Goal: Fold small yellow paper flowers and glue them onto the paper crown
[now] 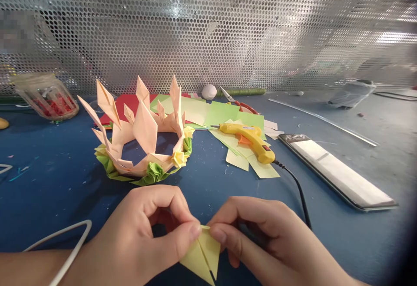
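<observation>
Low in the head view, my left hand (153, 229) and my right hand (260, 234) meet at a small folded piece of yellow paper (202, 256). Both pinch its top edge between thumb and fingers, and its pointed folds hang downward. Beyond my hands on the blue table (48, 177) sits an origami crown (143, 134) of peach paper spikes, with green and yellow folded pieces around its base.
A yellow glue gun (249, 140) lies on loose green and yellow sheets (224, 116), its black cord (298, 190) running toward my right hand. Scissors (236, 101) lie behind it. A flat silver device (335, 171) lies at right, a jar (48, 97) at far left, a white wire (70, 242) near my left wrist.
</observation>
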Action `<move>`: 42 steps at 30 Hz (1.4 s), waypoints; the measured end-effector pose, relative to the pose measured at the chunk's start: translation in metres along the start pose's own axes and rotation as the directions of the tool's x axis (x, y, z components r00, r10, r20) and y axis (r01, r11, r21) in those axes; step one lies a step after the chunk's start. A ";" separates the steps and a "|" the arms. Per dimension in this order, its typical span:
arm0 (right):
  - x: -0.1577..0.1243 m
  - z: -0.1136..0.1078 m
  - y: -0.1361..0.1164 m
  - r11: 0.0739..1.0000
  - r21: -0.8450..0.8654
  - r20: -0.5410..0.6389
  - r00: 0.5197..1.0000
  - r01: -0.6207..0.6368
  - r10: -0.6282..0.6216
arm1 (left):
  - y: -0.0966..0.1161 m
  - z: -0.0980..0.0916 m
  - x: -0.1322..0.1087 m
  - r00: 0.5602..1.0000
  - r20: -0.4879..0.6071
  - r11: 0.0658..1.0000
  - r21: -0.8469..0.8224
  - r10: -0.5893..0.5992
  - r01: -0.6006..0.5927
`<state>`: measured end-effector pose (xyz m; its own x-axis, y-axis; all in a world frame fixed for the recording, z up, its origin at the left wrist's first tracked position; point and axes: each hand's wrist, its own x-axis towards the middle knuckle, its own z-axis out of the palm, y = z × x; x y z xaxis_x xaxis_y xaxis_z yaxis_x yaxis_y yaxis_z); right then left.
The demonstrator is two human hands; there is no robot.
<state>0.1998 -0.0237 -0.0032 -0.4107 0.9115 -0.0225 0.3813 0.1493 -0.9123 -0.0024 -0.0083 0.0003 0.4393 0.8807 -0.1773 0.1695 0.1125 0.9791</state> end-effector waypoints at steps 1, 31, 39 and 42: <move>0.000 0.000 0.000 1.000 0.012 -0.002 1.000 -0.002 0.002 | 0.000 0.000 0.000 1.000 0.006 1.000 -0.012 -0.006 0.006; -0.005 -0.002 -0.002 0.970 -0.136 -0.095 0.972 0.200 -0.214 | 0.007 0.005 -0.001 0.984 0.126 0.989 0.093 -0.129 0.117; -0.002 0.002 0.001 0.995 -0.089 0.015 0.999 0.040 -0.039 | 0.000 0.003 -0.001 1.000 -0.004 0.995 0.095 -0.024 0.024; -0.003 0.002 0.002 0.999 -0.044 0.074 0.997 0.006 -0.002 | 0.004 0.003 0.001 1.000 -0.018 0.988 0.154 0.026 -0.023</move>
<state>0.2000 -0.0268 -0.0062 -0.4717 0.8803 -0.0504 0.4148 0.1711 -0.8937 0.0017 -0.0086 0.0035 0.4277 0.8914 -0.1500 0.2936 0.0200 0.9557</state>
